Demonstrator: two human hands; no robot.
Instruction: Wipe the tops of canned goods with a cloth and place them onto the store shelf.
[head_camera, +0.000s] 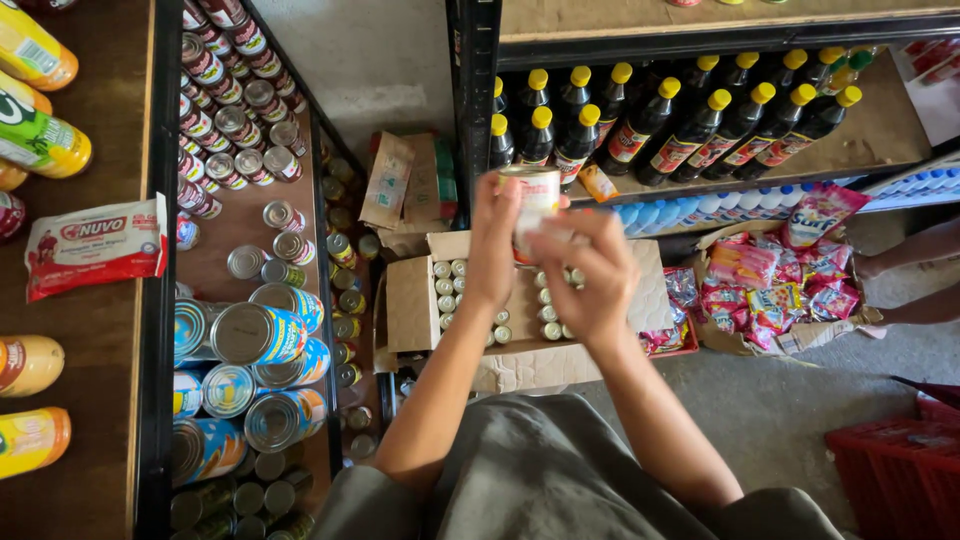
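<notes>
While both hands are raised in front of the chest, they share one small tin: a short metal cylinder with a pale paper label and a red band, held upright above an open cardboard box.

Left hand: fingers straight and pointing up, wrapped along the tin's left side, palm toward it. Forearm rises steeply from the lower centre.

Right hand: fingers curled, fingertips closed against the tin's right side and lower edge, back of the hand toward the camera. Both hands are clamped on the tin; neither is spread.

Box: brown corrugated card, flaps folded outward, standing on the grey concrete floor. Inside are rows of small tins seen from above, round silvery tops, packed close; the arms hide part of the rows.

Left shelf: dark metal frame, brown boards. It carries large blue-labelled cans lying on their sides, dull round lids showing, and smaller cans in lines behind.

Shelf ahead: dark glossy bottles with yellow caps, in tight rows. Below them, clear bottles with blue caps.

Right of the box, a second carton holds shiny pink and red sachets, crinkled foil.
</notes>
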